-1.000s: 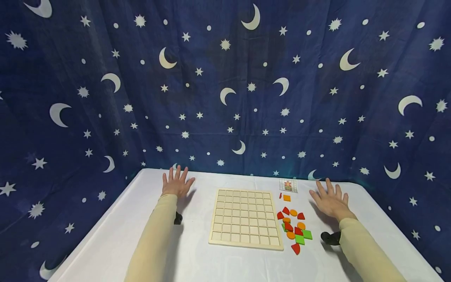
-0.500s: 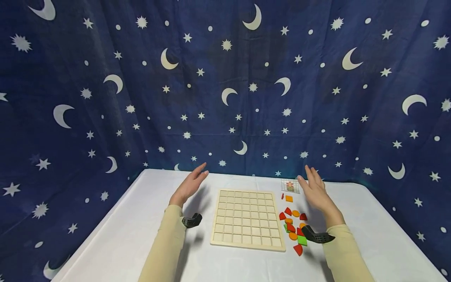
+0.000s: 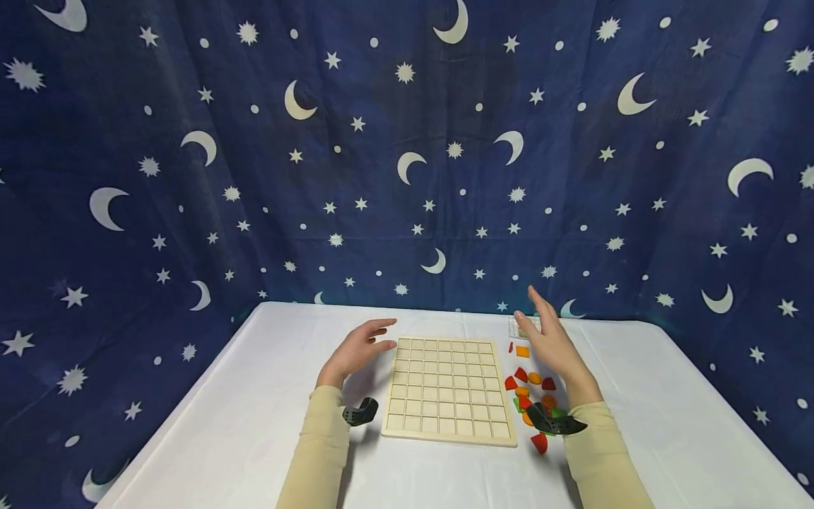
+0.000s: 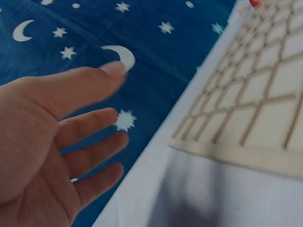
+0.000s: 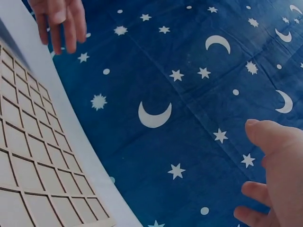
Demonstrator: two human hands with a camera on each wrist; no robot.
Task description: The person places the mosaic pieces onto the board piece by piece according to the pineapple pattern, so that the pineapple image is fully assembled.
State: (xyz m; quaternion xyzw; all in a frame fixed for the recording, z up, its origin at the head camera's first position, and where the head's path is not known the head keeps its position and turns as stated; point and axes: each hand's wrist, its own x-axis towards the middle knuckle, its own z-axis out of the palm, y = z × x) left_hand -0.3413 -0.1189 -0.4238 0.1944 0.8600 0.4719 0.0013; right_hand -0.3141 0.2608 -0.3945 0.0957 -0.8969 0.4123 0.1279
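Observation:
A pale wooden grid board [image 3: 447, 389] lies flat on the white table. My left hand [image 3: 357, 352] hovers just off its far left corner, holding nothing; its fingers are slightly bent in the left wrist view. Above the right side is my right hand [image 3: 559, 350], also holding nothing, its thumb apart from the extended fingers. Beneath and beside the right hand lie loose pieces: an orange square [image 3: 522, 351], red quarter-rounds [image 3: 540, 443], orange rounds [image 3: 535, 378] and green ones. The right wrist and its black camera mount hide some of them.
A small patterned card [image 3: 514, 326] lies at the back right, partly behind the right hand. Black camera mounts [image 3: 361, 412] stick out from both wrists. A dark blue curtain [image 3: 381, 177] with moons and stars rises behind the white tablecloth [image 3: 242, 424].
Both hands have moved inward from the sides, turning from palms down to thumbs up. The left now nears the board's corner, and the right covers part of the card. The pieces look unmoved.

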